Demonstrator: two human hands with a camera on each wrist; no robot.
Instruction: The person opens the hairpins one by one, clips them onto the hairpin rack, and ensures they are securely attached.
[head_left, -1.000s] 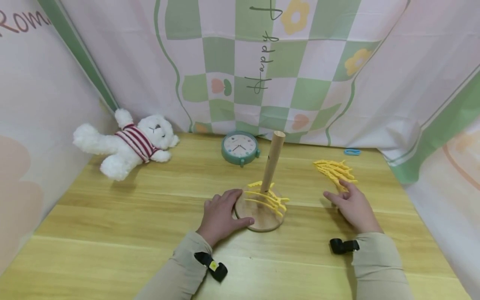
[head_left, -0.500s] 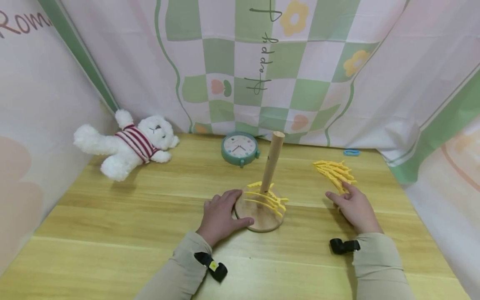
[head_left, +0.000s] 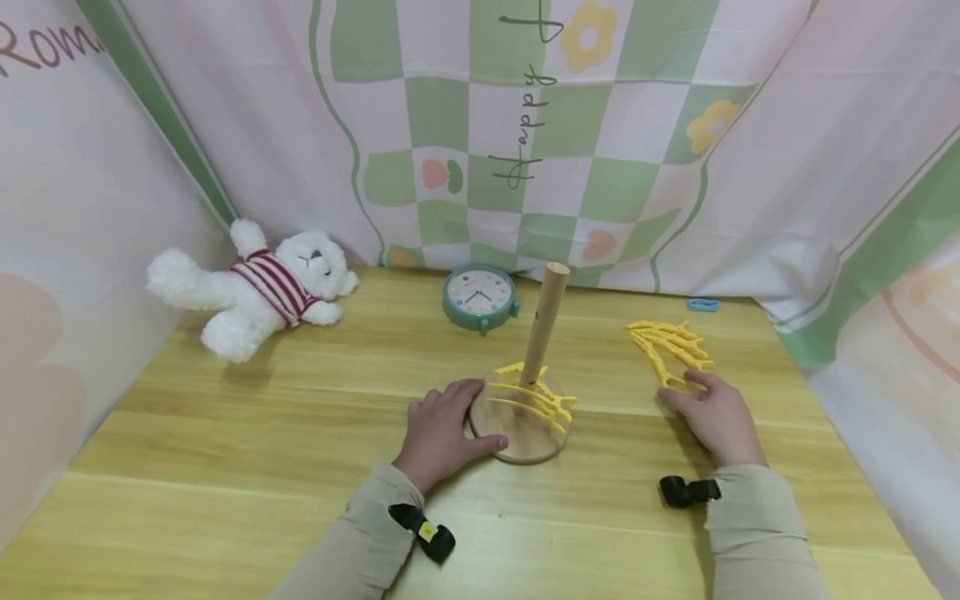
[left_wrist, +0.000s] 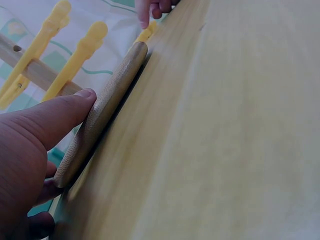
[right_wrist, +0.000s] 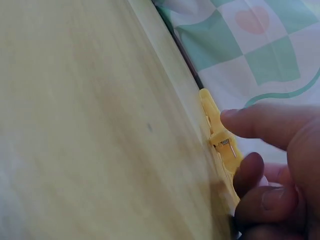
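Note:
My left hand [head_left: 442, 433] grips the rim of a round wooden base [head_left: 525, 450], thumb on top. An upright wooden dowel [head_left: 546, 321] rises from this base. Several yellow clips [head_left: 551, 408] sit around the dowel's foot; how they are fixed is unclear. At the right, my right hand [head_left: 716, 417] has thumb and index finger at the near end of a yellow spring clip [right_wrist: 225, 142], pinching it. The clip lies low against the table beside a fanned pile of yellow clips [head_left: 671, 333]. The right wrist view shows its metal spring; the curled fingers hide its near end.
A teal alarm clock [head_left: 480, 297] lies face up behind the dowel. On the left is a white plush bear [head_left: 270, 287] in a striped shirt. A small blue ring-shaped item [head_left: 703, 305] lies near the back edge, before a patterned curtain [head_left: 525, 125].
My right hand has drawn slightly back, and its thumb and index finger have come closer together. One yellow clip has swung leftward, apart from the pile. The left hand stays on the base.

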